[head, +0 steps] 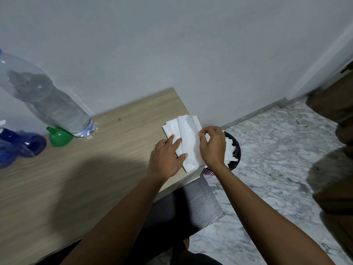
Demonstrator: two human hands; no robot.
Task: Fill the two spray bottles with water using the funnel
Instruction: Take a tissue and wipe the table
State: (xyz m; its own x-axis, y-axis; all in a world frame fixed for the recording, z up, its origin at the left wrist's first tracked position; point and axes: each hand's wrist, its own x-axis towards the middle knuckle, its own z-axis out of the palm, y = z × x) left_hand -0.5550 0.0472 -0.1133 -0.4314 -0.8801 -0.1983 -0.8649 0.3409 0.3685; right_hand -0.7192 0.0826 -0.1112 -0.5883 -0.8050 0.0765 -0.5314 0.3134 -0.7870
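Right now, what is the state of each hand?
Left hand: open, pressing flat on the paper napkins.
Right hand: closed, pinching the top napkin.

light wooden table [95, 169]: white paper napkins [183, 127] at its right corner, green funnel [60, 137], clear water bottle [47, 100] and blue spray bottles [23, 146] at frame left.

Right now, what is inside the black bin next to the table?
White paper scraps lie in the black bin. The right hand, pinching a tissue, covers its left part, and the scraps hide the bottom, so anything deeper cannot be seen.
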